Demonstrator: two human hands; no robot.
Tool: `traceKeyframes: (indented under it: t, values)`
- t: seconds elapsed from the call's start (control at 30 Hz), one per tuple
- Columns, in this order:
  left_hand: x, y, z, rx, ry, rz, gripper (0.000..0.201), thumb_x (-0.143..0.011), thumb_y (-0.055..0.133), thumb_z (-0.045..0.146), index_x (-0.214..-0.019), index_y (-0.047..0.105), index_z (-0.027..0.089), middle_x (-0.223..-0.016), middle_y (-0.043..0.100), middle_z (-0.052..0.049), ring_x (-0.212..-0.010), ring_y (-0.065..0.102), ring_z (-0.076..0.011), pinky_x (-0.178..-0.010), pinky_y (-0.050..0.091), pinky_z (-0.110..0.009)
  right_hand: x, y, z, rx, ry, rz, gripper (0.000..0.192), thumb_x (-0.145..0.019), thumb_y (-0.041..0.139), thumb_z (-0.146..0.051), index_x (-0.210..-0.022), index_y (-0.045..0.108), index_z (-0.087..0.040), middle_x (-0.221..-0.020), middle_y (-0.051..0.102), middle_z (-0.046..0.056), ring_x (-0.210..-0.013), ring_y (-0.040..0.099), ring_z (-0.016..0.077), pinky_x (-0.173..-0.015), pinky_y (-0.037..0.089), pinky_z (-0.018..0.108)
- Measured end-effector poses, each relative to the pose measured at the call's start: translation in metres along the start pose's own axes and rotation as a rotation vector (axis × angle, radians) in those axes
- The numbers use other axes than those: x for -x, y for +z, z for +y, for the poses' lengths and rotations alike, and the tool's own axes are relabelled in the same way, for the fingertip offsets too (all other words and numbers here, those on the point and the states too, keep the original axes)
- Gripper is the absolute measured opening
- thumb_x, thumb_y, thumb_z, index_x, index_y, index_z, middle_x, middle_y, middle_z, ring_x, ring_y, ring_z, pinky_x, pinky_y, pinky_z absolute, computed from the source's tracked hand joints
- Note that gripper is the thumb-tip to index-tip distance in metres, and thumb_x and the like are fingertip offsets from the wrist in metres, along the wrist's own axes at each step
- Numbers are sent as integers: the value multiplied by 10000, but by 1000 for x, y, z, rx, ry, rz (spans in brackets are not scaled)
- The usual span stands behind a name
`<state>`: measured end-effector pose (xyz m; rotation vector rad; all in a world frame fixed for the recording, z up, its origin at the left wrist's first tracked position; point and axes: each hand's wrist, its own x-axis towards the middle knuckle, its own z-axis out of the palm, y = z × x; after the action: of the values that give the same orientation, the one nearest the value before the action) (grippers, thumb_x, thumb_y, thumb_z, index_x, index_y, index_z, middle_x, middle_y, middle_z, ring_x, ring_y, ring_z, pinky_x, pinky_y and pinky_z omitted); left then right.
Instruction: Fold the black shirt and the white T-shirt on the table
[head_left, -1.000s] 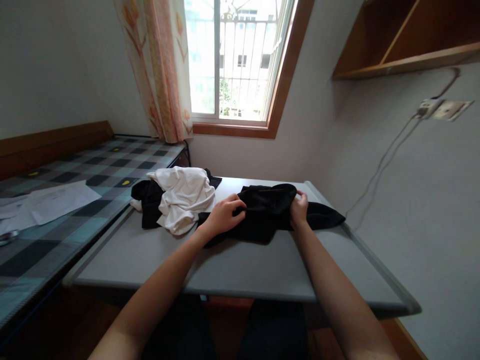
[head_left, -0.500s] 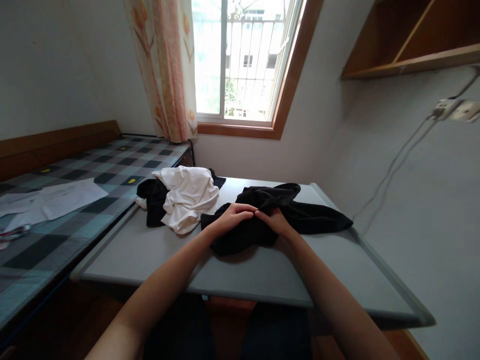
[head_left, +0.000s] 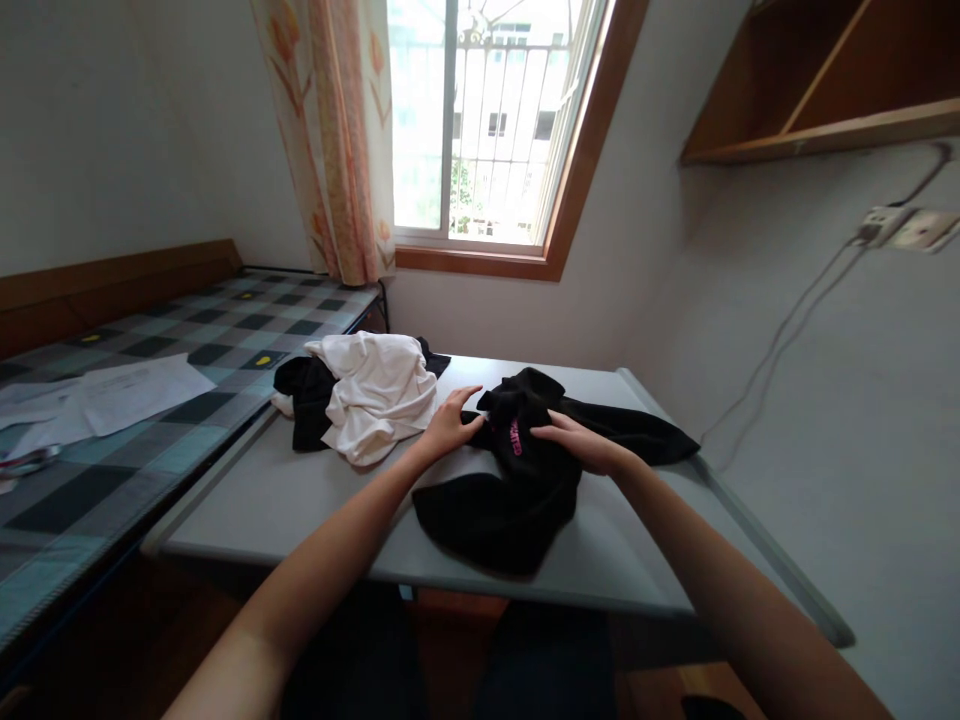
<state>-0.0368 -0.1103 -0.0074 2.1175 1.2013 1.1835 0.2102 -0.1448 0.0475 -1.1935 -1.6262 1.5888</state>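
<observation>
A black long-sleeved garment point(head_left: 517, 515) with pink lettering lies crumpled on the white table point(head_left: 300, 510). One sleeve stretches out to the right, and a flap hangs toward the table's near edge. At its left side, my left hand point(head_left: 452, 422) is open, thumb and fingers apart, close to the bunched cloth. My right hand point(head_left: 581, 441) rests on the garment's right side with its fingers stretched over the fabric beside the lettering. Whether any cloth is pinched under that palm is hidden.
Left on the table, a white garment point(head_left: 382, 390) lies heaped over black clothing point(head_left: 307, 395). A bed with a checked cover point(head_left: 187, 335) adjoins the table, with papers point(head_left: 127, 395) on it. Cables point(head_left: 780, 345) hang along the right wall under a wooden shelf point(head_left: 817, 130).
My hands, earlier together on the bunched cloth, have moved apart. The garment has shifted; its near flap now spreads closer to the front edge, and pink lettering has come into sight.
</observation>
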Motion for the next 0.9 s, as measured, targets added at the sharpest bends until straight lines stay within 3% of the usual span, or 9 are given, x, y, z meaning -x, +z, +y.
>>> traceKeyframes:
  t: [0.1, 0.17, 0.23, 0.33, 0.4, 0.53, 0.7, 0.8, 0.9]
  values:
    - [7, 5, 9, -109, 79, -147, 787, -735, 729, 261, -1458, 420, 233, -1555, 354, -138, -1438, 314, -336, -1141, 333, -526, 23, -16, 1, 280, -26, -207, 931, -654, 822, -363, -1479, 407, -240, -1477, 482, 94, -1341, 460, 315, -1133, 365, 470]
    - [9, 11, 16, -171, 104, -237, 700, -728, 738, 257, -1386, 499, 245, -1584, 308, -123, -1475, 208, -368, -1148, 266, -588, 35, -21, 5, 432, -51, -281, 1169, -578, 866, -334, -1558, 240, -210, -1554, 367, 121, -1416, 347, 336, -1171, 289, 473]
    - [9, 17, 21, -177, 121, -262, 454, -781, 669, 210, -1230, 602, 234, -1543, 391, -105, -1474, 215, -359, -1145, 243, -600, 44, -21, 7, 527, -84, -298, 1204, -591, 842, -296, -1578, 159, -196, -1579, 317, 128, -1438, 302, 336, -1180, 262, 465]
    - [2, 18, 22, -46, 116, -188, 197, -828, 572, 160, -1012, 633, 194, -1271, 641, -107, -1331, 469, -309, -1094, 354, -507, 55, -22, 0, 585, -134, -249, 1018, -680, 718, -224, -1565, 218, -205, -1520, 421, 113, -1373, 413, 320, -1135, 349, 459]
    - [-5, 9, 19, 87, 86, -157, 72, -810, 615, 216, -872, 601, 181, -1015, 706, -78, -1110, 623, -274, -975, 462, -423, 62, -32, -12, 641, -161, -161, 880, -700, 653, -187, -1520, 334, -209, -1428, 529, 100, -1279, 517, 309, -1077, 427, 441]
    - [-20, -22, 12, 335, -16, -175, 239, -743, 696, 329, -732, 501, 190, -724, 646, 3, -755, 661, -180, -706, 512, -289, 77, -80, -42, 795, -149, 96, 724, -671, 622, -190, -1383, 495, -193, -1177, 680, 81, -1035, 653, 282, -910, 541, 382]
    - [-31, -54, 12, 575, -166, 22, 205, -703, 693, 248, -833, 551, 176, -654, 620, 34, -586, 599, -104, -558, 461, -199, 98, -146, -59, 1070, -6, 423, 694, -659, 586, -156, -1347, 506, -105, -1135, 691, 145, -995, 665, 278, -866, 510, 324]
    - [-39, -74, 13, 711, -281, 219, 202, -727, 672, 239, -890, 579, 163, -694, 635, 15, -563, 589, -97, -517, 464, -190, 110, -170, -61, 1220, 134, 647, 629, -708, 582, -177, -1327, 540, -76, -1202, 665, 207, -1068, 645, 324, -891, 474, 349]
    - [-50, -99, 12, 677, -327, 314, 155, -767, 637, 212, -903, 585, 160, -719, 616, -2, -561, 580, -104, -482, 461, -197, 119, -184, -65, 1263, 210, 816, 436, -773, 550, -235, -1174, 651, -95, -1132, 689, 213, -1049, 646, 342, -848, 464, 365]
